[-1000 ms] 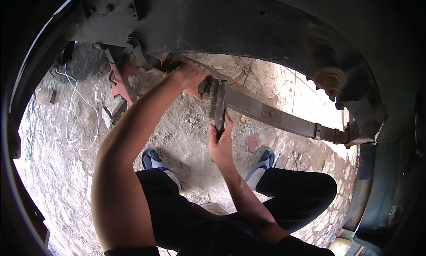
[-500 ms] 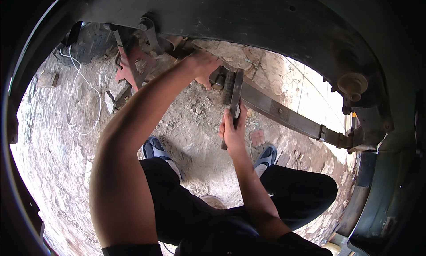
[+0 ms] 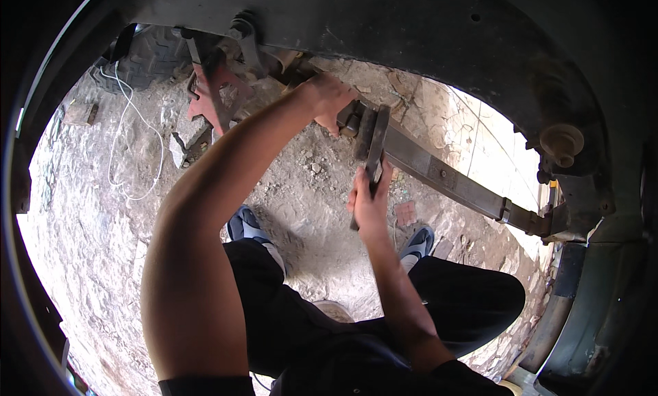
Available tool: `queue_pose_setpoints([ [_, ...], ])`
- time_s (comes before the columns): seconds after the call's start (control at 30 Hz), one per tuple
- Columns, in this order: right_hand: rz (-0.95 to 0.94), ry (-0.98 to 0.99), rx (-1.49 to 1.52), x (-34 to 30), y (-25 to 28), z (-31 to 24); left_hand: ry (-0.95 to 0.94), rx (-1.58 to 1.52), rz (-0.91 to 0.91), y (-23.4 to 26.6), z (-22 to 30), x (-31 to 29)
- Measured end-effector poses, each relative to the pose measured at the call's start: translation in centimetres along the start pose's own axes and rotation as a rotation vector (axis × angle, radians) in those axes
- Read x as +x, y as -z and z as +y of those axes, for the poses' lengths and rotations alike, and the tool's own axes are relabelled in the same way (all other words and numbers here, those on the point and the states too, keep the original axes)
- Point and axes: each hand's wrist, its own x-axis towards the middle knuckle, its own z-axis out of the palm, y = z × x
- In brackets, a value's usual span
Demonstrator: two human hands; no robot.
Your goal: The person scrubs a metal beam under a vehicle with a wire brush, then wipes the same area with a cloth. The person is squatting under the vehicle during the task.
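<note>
My right hand (image 3: 371,204) is closed around the handle of a dark brush (image 3: 378,144), which looks like a wire brush. The brush stands nearly upright, its blurred bristle side facing left against the inner end of a leaf spring (image 3: 445,173). Farther up and left, my left hand (image 3: 327,98) is wrapped over a dark metal axle part (image 3: 349,122) beside the spring. Its thumb side hangs down toward the ground, and some fingertips are hidden.
Overhead runs a black vehicle frame rail (image 3: 384,29). At left are a red jack stand (image 3: 214,94), a tire (image 3: 154,56), a white cable (image 3: 161,139) and a concrete chunk (image 3: 178,149). A reddish block (image 3: 405,213) lies on the dirt near my right foot.
The whole view has shifted slightly, so most things sit a little farther right. The right hand still holds the brush at the spring, and the left hand keeps its place on the axle part.
</note>
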Motion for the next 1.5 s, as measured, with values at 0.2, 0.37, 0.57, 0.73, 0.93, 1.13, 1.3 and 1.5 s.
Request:
queue_pose_setpoints([
  [0.2,0.081,0.142,-0.154,1.8,-0.5,1.3,-0.015,0.021,-0.01,0.2,0.0,0.4],
  [0.37,0.109,0.318,-0.267,2.6,0.1,1.1,-0.003,0.006,-0.02,0.8,0.3,0.6],
  [0.57,0.102,0.304,-0.66,-1.4,1.4,0.2,0.02,0.007,-0.01,-0.3,-0.1,0.1],
  [0.73,0.135,0.491,-0.789,0.2,3.1,-0.1,-0.035,0.035,0.048,0.1,-0.2,0.2],
  [0.93,0.111,0.371,-0.866,3.8,2.4,-4.5,0.018,0.009,-0.05,0.8,0.3,0.3],
  [1.13,0.06,0.515,-0.683,-0.1,3.5,0.7,0.007,0.002,-0.021,0.5,0.3,0.2],
  [1.3,0.107,0.356,-0.781,-0.4,1.8,-1.5,0.022,-0.011,-0.024,-0.1,0.1,-0.2],
  [1.5,0.12,0.325,-0.813,2.2,2.4,-3.2,-0.014,-0.061,-0.025,0.5,-0.1,0.7],
])
